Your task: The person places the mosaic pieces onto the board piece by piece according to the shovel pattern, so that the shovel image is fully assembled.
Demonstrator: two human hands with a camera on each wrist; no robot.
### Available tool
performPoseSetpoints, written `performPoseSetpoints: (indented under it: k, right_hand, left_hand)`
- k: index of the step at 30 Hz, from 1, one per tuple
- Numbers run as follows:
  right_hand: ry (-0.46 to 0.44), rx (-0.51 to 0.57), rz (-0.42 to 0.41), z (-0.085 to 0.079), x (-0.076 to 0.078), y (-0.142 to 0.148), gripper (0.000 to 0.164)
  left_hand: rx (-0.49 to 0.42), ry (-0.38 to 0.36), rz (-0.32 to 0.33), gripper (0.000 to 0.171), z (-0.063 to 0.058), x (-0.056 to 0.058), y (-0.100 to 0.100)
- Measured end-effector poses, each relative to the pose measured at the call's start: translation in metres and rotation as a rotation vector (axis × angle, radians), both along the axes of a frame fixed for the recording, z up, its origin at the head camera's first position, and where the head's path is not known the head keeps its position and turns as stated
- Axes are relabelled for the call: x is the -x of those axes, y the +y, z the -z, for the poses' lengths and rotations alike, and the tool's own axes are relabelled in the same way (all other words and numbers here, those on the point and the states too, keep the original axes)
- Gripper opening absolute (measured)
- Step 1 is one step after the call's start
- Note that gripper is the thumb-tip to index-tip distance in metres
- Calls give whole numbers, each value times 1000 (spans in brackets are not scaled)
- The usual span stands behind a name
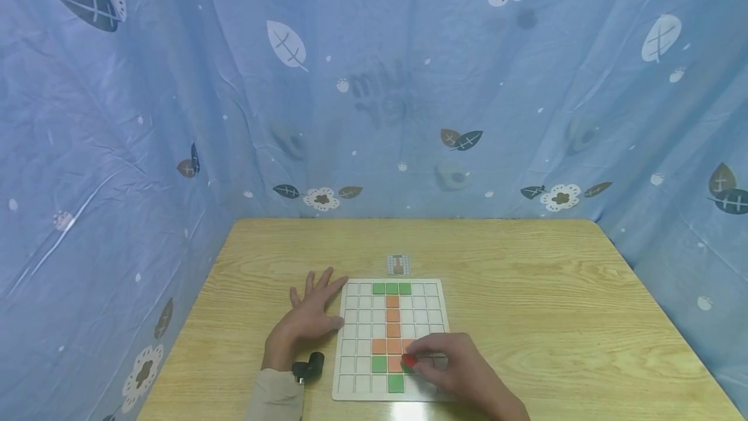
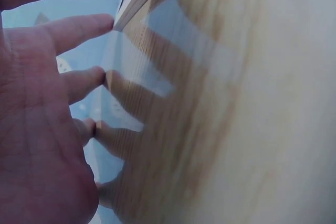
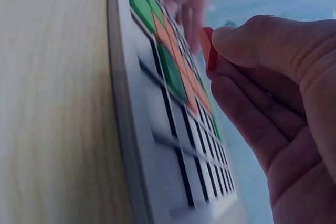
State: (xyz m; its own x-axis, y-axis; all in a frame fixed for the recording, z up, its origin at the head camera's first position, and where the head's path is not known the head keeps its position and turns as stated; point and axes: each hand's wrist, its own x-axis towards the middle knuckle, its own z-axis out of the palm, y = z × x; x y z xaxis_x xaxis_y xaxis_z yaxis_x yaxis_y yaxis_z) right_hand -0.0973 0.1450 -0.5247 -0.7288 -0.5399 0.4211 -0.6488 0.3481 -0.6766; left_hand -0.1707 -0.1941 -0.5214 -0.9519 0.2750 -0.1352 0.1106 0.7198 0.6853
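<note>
A white gridded board lies on the table, with square tiles in some cells. Three green tiles line its far edge, and a column of orange tiles runs down toward the near side, widening into a short orange row. More green tiles sit around the column's near end. Over that end, my right hand pinches a red tile between thumb and fingertips, apart from the board in the right wrist view. My left hand rests with spread fingers at the board's left edge, thumb and index fingertip touching it.
A small printed pattern card lies just beyond the board. The wooden table extends to both sides. Blue patterned curtains close off the back and sides. A black device is at the left wrist.
</note>
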Motion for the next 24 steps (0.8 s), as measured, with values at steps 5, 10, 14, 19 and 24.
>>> performPoseSetpoints:
  k: [5, 10, 14, 19, 24]
  right_hand:
    - [-63, 46, -83, -2, -6, -18, 29]
    - [-231, 57, -112, -3, -15, -33, 24]
    - [-225, 19, -122, -3, -17, -39, 23]
    - [-199, -38, -153, -3, -17, -45, 23]
    - [-146, -118, -153, -3, -18, -48, 22]
  left_hand:
    - [-2, 5, 4, 93, 0, 1, 0]
    - [2, 5, 2, 93, 1, 0, 0]
    - [2, 5, -2, 93, 0, 0, 0]
    - [1, 4, -4, 92, -1, 0, 0]
    - [-3, 3, -4, 92, -2, -1, 0]
